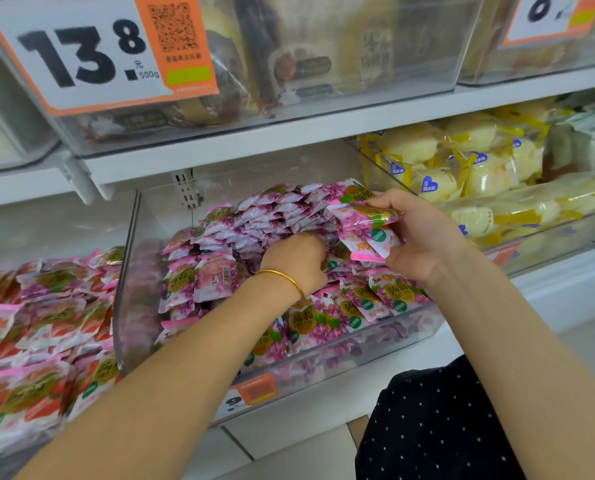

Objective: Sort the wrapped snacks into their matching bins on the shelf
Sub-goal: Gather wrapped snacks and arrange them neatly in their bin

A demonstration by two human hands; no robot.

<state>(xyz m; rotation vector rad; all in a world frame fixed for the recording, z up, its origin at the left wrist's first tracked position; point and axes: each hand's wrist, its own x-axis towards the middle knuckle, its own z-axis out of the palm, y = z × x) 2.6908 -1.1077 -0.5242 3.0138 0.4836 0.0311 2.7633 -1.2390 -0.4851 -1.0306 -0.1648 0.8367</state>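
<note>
A thin, plain gold bangle (282, 277) is worn on the wrist of the left hand (296, 261). The left forearm (185, 358) and right forearm (517, 341) are left uncovered. A black garment (438, 427) scattered with small white dots is seen at the lower right.

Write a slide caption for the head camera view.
Right hand holds purple-and-pink wrapped snack packets while left hand reaches into the clear plastic bin of matching packets.
</note>
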